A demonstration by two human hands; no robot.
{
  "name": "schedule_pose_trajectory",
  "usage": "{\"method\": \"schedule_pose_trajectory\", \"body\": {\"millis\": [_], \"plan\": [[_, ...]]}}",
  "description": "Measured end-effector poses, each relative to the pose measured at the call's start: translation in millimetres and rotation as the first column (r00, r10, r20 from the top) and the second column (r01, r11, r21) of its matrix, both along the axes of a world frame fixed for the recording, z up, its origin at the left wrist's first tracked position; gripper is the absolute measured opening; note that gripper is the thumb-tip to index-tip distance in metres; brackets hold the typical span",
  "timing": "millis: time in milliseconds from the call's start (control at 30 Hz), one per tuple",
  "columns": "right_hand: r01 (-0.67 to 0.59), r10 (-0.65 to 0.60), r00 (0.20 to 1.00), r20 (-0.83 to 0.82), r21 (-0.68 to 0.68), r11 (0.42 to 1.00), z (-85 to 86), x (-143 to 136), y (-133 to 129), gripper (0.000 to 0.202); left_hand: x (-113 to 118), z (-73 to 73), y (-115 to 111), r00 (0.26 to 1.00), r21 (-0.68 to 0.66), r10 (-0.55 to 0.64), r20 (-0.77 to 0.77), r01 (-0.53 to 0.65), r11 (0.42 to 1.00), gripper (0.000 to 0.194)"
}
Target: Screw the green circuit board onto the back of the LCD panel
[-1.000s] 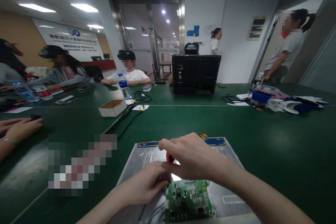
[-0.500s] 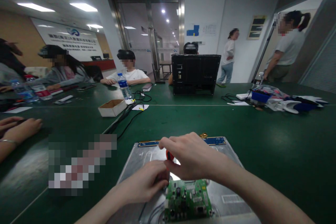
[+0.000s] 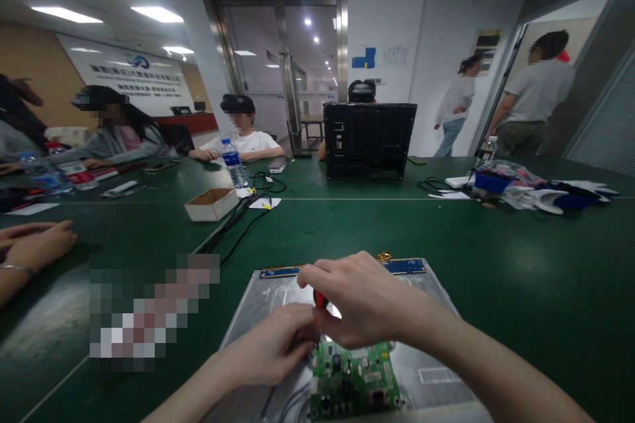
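A screwdriver with a red and black handle (image 3: 321, 299) stands roughly upright over the upper left corner of a green circuit board (image 3: 353, 377). My right hand (image 3: 364, 301) is closed around the handle from above. Down at the screwdriver's lower end, my left hand (image 3: 288, 337) has its fingers pinched together; the shaft and tip are mostly hidden behind them. The board sits on the silvery metal back of a flat panel (image 3: 429, 344). Along the panel's far edge runs a narrow blue circuit strip (image 3: 407, 266), partly covered by my right hand.
On the green table (image 3: 526, 277) are an open cardboard box (image 3: 211, 208), black cables (image 3: 233, 218), a water bottle (image 3: 233, 162) and a black monitor casing (image 3: 370, 142). A blue bin (image 3: 491, 182) stands right, beside gloves. Another person's hands (image 3: 37, 251) rest at left.
My right hand has shifted and turned slightly with the screwdriver handle. My left hand stays at the board's corner. In the background, two standing people have moved.
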State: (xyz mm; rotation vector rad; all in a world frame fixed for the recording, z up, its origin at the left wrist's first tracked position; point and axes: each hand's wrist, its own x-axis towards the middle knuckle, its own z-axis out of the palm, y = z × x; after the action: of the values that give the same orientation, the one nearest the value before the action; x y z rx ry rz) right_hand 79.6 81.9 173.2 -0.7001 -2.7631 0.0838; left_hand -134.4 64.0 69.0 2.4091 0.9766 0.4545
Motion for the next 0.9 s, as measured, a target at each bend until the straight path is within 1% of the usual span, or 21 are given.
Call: {"method": "schedule_pose_trajectory", "body": {"millis": [100,267,400,500,800,900], "plan": [[0.017,-0.017,1.0,-0.004,0.001,1.0,-1.0,-2.1,0.3,0.016,-0.1,-1.1,0.1,1.0,0.014,0.021,-0.014,-0.02,1.0,0.009],[0.025,-0.025,1.0,0.005,0.002,1.0,-2.0,-3.7,1.9,0.018,-1.6,-2.5,-0.7,1.0,-0.027,0.026,0.005,-0.026,0.999,0.008],[-0.002,0.002,1.0,-0.013,0.006,1.0,-1.5,-0.8,1.0,0.019,-1.9,-2.7,-1.3,0.999,-0.001,0.037,-0.007,-0.037,0.999,0.007],[-0.017,0.017,1.0,-0.018,0.003,1.0,-0.4,0.8,-0.2,0.017,-1.7,-3.1,-0.8,0.999,-0.005,0.041,-0.026,-0.041,0.999,0.007],[0.042,-0.042,0.999,0.008,0.006,0.999,0.0,-2.7,0.2,0.016,-0.9,-0.2,-1.1,1.0,0.014,0.013,-0.026,-0.013,1.0,0.008],[0.012,-0.012,1.0,-0.002,0.008,1.0,1.6,0.2,-0.2,0.015,-1.7,-1.6,-1.0,0.999,0.039,0.027,-0.03,-0.026,0.999,0.008]]}}
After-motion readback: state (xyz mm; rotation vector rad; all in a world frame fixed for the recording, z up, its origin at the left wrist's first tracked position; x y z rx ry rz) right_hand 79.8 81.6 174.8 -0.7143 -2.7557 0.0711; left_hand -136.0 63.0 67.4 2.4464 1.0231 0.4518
